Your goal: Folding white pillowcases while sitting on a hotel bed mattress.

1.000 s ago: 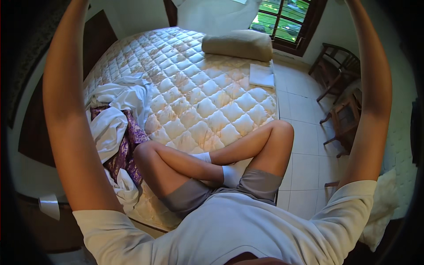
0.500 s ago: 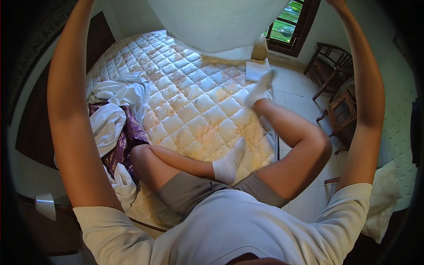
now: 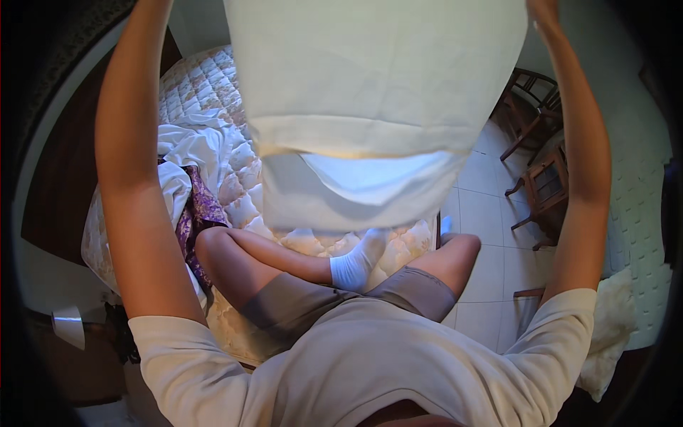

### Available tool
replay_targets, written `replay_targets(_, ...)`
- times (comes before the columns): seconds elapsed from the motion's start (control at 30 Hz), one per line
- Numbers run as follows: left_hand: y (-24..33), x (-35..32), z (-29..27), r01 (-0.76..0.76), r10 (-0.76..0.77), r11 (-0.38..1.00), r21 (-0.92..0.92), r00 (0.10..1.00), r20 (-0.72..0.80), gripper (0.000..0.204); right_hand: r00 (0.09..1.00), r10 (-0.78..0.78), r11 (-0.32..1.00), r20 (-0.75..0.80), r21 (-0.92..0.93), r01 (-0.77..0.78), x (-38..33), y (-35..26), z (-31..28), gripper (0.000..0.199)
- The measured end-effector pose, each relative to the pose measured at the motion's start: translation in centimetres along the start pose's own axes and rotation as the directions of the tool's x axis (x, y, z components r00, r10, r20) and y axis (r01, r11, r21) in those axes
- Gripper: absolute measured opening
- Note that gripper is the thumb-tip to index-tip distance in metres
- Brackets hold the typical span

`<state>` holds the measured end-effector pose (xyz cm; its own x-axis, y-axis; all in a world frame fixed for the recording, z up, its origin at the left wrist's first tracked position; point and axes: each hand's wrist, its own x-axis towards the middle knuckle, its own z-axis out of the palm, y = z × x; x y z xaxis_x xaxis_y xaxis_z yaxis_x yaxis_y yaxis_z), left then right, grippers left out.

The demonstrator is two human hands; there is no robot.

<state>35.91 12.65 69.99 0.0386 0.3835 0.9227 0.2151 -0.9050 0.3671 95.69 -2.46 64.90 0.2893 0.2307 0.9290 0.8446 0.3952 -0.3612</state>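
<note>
A white pillowcase (image 3: 377, 71) hangs in front of me from above the top edge, its open end facing down with a loose flap below the hem. At the pillowcase's upper right edge my right hand (image 3: 543, 10) shows in part, closed on the cloth. My left arm reaches up past the top edge, so my left hand is out of sight. Beneath the cloth lies the quilted mattress (image 3: 245, 188), where I sit with my legs bent.
Rumpled white sheets (image 3: 206, 142) and a purple patterned cloth (image 3: 203, 206) lie on the mattress at my left. A white lamp shade (image 3: 69, 327) is at far left. To the right, a wooden chair (image 3: 526, 117) and a small wooden cabinet (image 3: 546, 186) stand on the tiled floor (image 3: 480, 213).
The pillowcase has swung down and nearer, now hiding the window and much of the mattress. My right leg has drawn back, its knee lower and further left.
</note>
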Motion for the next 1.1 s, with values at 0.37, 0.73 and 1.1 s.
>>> replay_targets(0.37, -21.8, -27.2, 0.7, 0.477, -0.518, 0.843, 0.249, 0.845, 0.134, 0.017, 0.663, 0.208, 0.624, 0.719, 0.425, -0.656, -16.7, 7.2, 30.1, 0.031)
replay_targets(0.73, -22.9, -57.9, -18.8, 0.871, -0.868, 0.470, 0.144, 0.486, -0.102, 0.016, 0.480, 0.045, 0.951, 0.876, 0.110, -0.290, -61.1, -14.3, 6.1, 0.051)
replay_targets(1.1, -21.8, -63.4, -18.6, 0.958, -0.947, 0.240, -0.158, 0.195, -0.255, 0.023, 0.263, 0.402, 0.914, 0.877, -0.402, -0.058, -66.3, -17.2, -5.8, 0.049)
